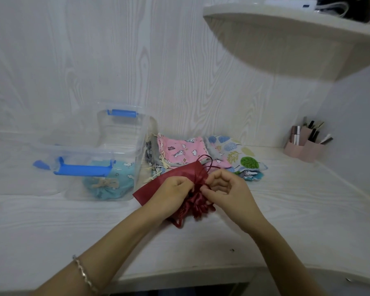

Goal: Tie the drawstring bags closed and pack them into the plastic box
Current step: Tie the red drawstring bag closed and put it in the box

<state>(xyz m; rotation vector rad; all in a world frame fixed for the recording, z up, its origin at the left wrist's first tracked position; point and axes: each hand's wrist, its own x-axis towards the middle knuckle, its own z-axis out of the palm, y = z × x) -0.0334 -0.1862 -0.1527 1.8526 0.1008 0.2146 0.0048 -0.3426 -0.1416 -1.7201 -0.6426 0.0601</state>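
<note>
The left grip (176, 189) clenched the neck of the dark red satin drawstring bag (154, 186); the right grip (222, 186) pinched its cord (209, 167). A clear plastic box (124, 150) stood leftward.

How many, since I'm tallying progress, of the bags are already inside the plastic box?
1. A teal cloud-print bag lies at the near right of the clear plastic box. A flatter bag beneath it could be hidden.

A white wood-grain wall (137, 60) rose behind the grip. A matching desk (51, 231) lay beneath it. A rounded shelf (286, 43) projected above, to the right.
</note>
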